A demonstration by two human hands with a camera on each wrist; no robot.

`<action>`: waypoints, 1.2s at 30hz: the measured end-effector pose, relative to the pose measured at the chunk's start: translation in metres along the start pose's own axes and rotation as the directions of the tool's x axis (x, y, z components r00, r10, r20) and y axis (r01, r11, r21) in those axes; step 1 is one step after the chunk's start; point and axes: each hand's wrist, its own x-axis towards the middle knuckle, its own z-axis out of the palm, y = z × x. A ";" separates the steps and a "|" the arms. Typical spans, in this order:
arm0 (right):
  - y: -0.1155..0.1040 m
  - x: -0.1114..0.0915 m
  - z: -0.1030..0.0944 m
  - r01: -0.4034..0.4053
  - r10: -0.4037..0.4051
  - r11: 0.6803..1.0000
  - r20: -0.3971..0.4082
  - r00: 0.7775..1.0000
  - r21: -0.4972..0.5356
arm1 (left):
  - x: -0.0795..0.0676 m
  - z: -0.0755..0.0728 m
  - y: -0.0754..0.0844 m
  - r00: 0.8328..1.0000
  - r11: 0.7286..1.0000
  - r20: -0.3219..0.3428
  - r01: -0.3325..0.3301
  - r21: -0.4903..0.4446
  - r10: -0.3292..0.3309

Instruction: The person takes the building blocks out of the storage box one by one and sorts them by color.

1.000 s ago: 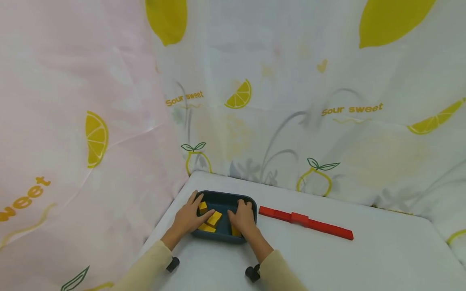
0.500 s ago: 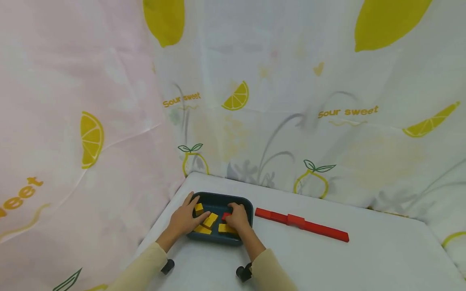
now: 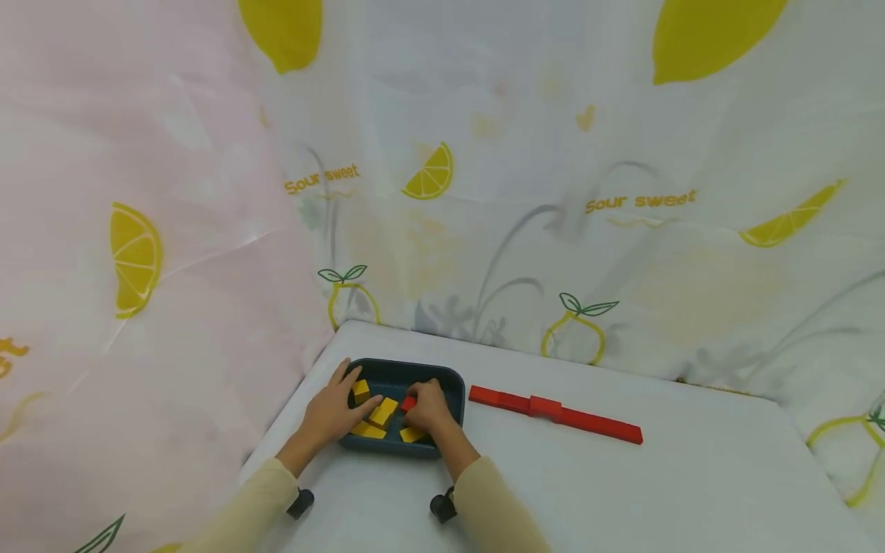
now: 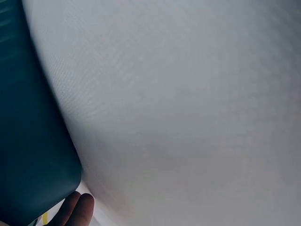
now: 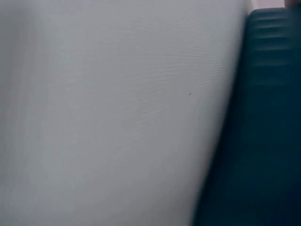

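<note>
A dark blue-green tray (image 3: 387, 447) stands on the white table. Its left end is under my left hand (image 3: 326, 416), whose fingers reach along the outside of the rim while the thumb extends inside, over the blocks. In the left wrist view, two fingertips (image 4: 81, 210) show at the tray's corner. My right hand (image 3: 432, 408) is inside the right half of the tray, its thumb and fingers pinching a small red block (image 3: 409, 403), partly hidden by them. Yellow blocks lie around: one upright yellow block (image 3: 361, 391) at the left, a tilted yellow block (image 3: 383, 412), and others near the front wall.
To the right of the tray, several red blocks (image 3: 600, 425) lie end to end in a slanting line, with a raised red block (image 3: 545, 408) near the middle. Lemon-print cloth (image 3: 498, 253) hangs behind and at the left of the white table (image 3: 588, 499).
My right hand has moved leftward within the tray and closed on the red block, which came into sight beside it. My left hand stays on the rim. The head view has shifted.
</note>
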 end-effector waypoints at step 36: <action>-0.002 -0.003 0.008 0.135 -0.136 0.991 -0.077 0.988 -0.024 | -0.002 0.001 -0.001 1.000 1.000 0.010 0.024 0.002 -0.024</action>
